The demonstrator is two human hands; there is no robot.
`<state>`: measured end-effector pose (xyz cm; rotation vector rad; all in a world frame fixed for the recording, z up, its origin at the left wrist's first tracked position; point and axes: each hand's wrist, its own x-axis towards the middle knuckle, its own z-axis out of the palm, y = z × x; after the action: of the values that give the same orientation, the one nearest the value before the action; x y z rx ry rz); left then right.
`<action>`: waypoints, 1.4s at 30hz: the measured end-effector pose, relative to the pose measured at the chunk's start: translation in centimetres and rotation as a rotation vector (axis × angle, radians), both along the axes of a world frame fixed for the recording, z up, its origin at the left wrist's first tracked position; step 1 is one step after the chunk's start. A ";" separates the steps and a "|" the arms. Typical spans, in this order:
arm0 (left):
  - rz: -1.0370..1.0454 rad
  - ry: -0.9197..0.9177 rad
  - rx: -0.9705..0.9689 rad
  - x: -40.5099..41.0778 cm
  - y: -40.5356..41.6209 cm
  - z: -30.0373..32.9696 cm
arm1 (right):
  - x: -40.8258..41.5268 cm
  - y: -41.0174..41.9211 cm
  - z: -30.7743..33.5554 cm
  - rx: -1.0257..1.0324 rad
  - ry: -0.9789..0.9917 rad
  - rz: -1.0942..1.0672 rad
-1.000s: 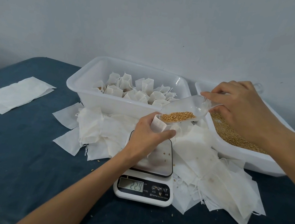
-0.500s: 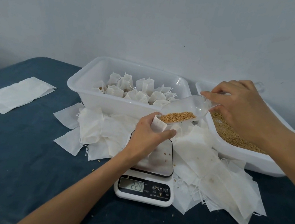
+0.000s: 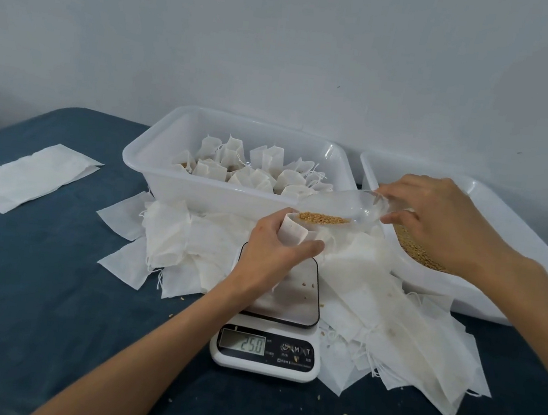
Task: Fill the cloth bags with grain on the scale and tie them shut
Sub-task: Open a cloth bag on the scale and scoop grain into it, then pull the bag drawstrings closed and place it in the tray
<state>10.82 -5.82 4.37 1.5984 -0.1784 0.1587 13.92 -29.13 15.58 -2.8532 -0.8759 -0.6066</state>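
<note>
Bag on the scale: a small cloth bag [image 3: 293,232] stands upright on the scale [image 3: 284,298], mouth up, its lower part hidden behind the hand that steadies it.
Scoop to bag: the clear plastic scoop [image 3: 345,207] lies with its long axis running from the right hand down and leftward; its lip sits right at the bag's mouth, tilted toward it, with grain [image 3: 323,218] gathered at the low end.
Nearer hand: the left hand is on the bag itself; the right is off to the right at the scoop's handle, over the grain tub [image 3: 469,293].
Left hand [image 3: 272,255]: curled round the bag, thumb along the near side and fingers behind, keeping the mouth open and upright.
Right hand [image 3: 436,220]: fingers and thumb pinched on the scoop's handle end, wrist raised so the scoop slopes down to the bag.
Display: the readout looks like 25.0, though the digits are small.
Step in hand: I would judge this the last trickle of the fill; the next move likely turns on levelling the scoop so no more grain slides off the lip.
Risk: loose grains already lie on the scale plate, so spill beside the mouth seems the likely fault.
Around: tied bags sit in the white bin [image 3: 172,177] behind; flat empty bags [image 3: 391,311] are heaped round the scale on the dark blue table [image 3: 30,298].
</note>
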 end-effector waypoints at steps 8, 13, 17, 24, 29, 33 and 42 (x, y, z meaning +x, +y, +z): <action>0.012 0.002 -0.039 0.1 0.0 0.0 | 2.2 -4.6 -1.4 0.274 0.082 -0.302; 0.013 -0.041 -0.055 0.4 0.3 -0.4 | 3.5 -7.8 -2.9 0.074 0.134 -0.675; 0.004 -0.043 -0.061 0.3 0.0 -0.4 | 4.2 -8.3 -4.4 -0.066 0.312 -0.789; -0.005 -0.049 -0.075 0.4 0.1 -0.4 | 4.7 -7.5 -5.4 -0.210 0.368 -0.848; 0.006 -0.040 -0.075 0.3 0.0 -0.4 | 2.2 -4.2 -4.3 -0.102 -0.060 -0.663; 0.019 -0.050 -0.046 0.2 0.0 -0.3 | -2.3 1.0 -4.8 0.291 -0.160 -0.343; 0.040 -0.092 0.066 -0.2 0.0 0.3 | -4.3 5.6 -10.8 0.671 0.033 -0.082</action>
<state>10.62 -5.82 4.67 1.6626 -0.2245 0.2599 9.60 -23.57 4.76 -2.2844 -0.4329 -0.6969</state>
